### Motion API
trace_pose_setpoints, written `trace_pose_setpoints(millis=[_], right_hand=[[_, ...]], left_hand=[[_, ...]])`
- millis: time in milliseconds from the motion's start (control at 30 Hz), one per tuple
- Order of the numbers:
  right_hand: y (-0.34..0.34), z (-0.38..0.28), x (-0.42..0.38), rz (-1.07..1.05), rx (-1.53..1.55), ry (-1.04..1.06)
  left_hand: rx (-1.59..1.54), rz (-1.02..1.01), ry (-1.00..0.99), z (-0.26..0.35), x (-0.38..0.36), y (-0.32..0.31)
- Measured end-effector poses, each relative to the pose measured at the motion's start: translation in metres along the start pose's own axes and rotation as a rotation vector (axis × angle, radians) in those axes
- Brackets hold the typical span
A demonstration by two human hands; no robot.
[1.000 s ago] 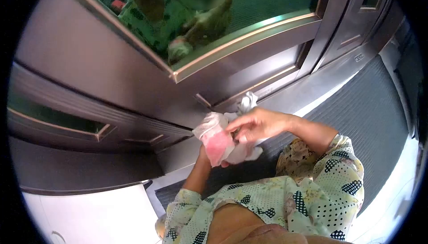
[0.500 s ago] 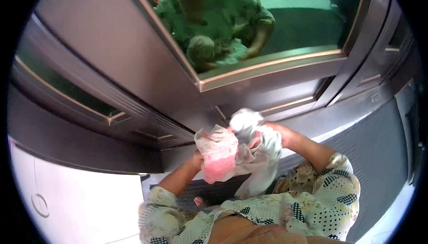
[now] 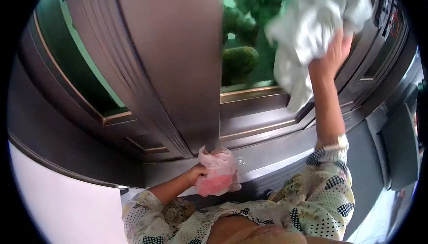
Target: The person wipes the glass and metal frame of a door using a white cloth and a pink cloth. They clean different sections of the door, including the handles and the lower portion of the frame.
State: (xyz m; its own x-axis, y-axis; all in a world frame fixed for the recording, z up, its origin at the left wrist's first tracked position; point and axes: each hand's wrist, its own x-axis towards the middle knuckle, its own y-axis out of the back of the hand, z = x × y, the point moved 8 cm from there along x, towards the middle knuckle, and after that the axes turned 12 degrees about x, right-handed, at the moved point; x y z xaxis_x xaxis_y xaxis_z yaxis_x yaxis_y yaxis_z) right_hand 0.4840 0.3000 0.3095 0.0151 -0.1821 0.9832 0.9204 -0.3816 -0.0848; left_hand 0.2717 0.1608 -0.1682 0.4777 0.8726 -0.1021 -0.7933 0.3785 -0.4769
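Note:
My right hand (image 3: 332, 57) is raised at the upper right, its fingers closed on a bunched white cloth (image 3: 307, 30). The cloth hangs in front of the door's green glass pane (image 3: 263, 25) and hides part of it; whether it touches the glass I cannot tell. Low in the middle, my left hand (image 3: 195, 175) grips a crumpled pink-and-white cloth (image 3: 218, 172) near the foot of the door. That cloth covers most of the left fingers.
The dark brown door (image 3: 178, 43) has raised panels and a metal sill (image 3: 263, 164). A grey ribbed mat (image 3: 356, 155) lies to the right. At the left is a white surface (image 3: 67, 204). A grey panel (image 3: 399, 146) stands at the far right.
My right hand has swung up and to the right with the white cloth, away from the pink-and-white one. My left hand stays low with its cloth. The view has shifted too.

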Motion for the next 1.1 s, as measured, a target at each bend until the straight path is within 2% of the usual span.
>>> trace_pose_setpoints(millis=[33,100,167,233,267,333,400,467,567,700,767,800,833,867,900,933,967,1000,1033,1100], right_hand=[[-0.023,0.008,0.024,0.133,0.314,-0.108],[-0.066,0.0,0.047,0.213,0.542,-0.06],[-0.103,-0.029,0.036,0.027,0.336,0.115],[-0.127,-0.067,-0.003,-0.018,-0.109,0.396],[-0.133,-0.062,-0.03,-0.065,-0.143,0.296],[-0.126,-0.052,-0.084,-0.2,0.051,0.006],[-0.111,-0.052,-0.163,-0.338,0.038,-0.059],[-0.101,-0.063,-0.2,-0.504,0.012,-0.07],[-0.092,-0.076,-0.208,-0.783,-0.005,-0.066],[-0.095,-0.073,-0.188,-1.028,0.053,0.111],[-0.078,-0.035,-0.191,-1.045,-0.056,0.159],[-0.063,-0.011,-0.189,-1.083,-0.185,0.086],[-0.032,0.035,-0.201,-0.983,-0.303,0.057],[-0.007,0.074,-0.2,-0.943,-0.432,-0.091],[0.028,0.119,-0.203,-0.836,-0.441,-0.089],[0.072,0.188,-0.212,-0.698,-0.443,-0.49],[0.119,0.25,-0.216,-0.526,-0.749,-0.9],[0.15,0.285,-0.237,0.143,-0.196,-1.324],[0.192,0.4,-0.272,0.041,-0.34,-1.353],[0.074,0.265,-0.191,0.17,-0.316,-1.194]], left_hand=[[0.016,-0.001,-0.021,0.006,-0.001,0.0],[0.037,-0.02,-0.053,0.018,0.001,-0.003],[0.051,-0.034,-0.075,0.026,0.004,-0.004],[0.056,-0.052,-0.1,0.03,0.006,-0.003],[0.054,-0.064,-0.108,0.031,0.005,-0.003],[0.051,-0.082,-0.127,0.033,0.005,0.0],[0.042,-0.099,-0.134,0.031,0.006,0.001],[0.032,-0.108,-0.15,0.033,0.009,0.0],[0.011,-0.143,-0.132,0.036,0.013,-0.005],[-0.005,-0.18,-0.133,0.043,0.017,-0.01],[-0.001,-0.184,-0.14,0.047,0.017,-0.011],[0.0,-0.185,-0.145,0.05,0.016,-0.012],[0.0,-0.18,-0.152,0.053,0.015,-0.012],[-0.007,-0.177,-0.16,0.055,0.014,-0.014],[-0.008,-0.173,-0.165,0.056,0.009,-0.017],[-0.022,-0.188,-0.176,0.056,0.004,-0.022],[-0.037,-0.203,-0.186,0.056,-0.001,-0.027],[-0.091,-0.224,-0.174,0.051,0.001,-0.028],[-0.088,-0.206,-0.163,0.051,-0.004,-0.029],[-0.032,-0.143,-0.148,0.062,0.001,-0.017]])
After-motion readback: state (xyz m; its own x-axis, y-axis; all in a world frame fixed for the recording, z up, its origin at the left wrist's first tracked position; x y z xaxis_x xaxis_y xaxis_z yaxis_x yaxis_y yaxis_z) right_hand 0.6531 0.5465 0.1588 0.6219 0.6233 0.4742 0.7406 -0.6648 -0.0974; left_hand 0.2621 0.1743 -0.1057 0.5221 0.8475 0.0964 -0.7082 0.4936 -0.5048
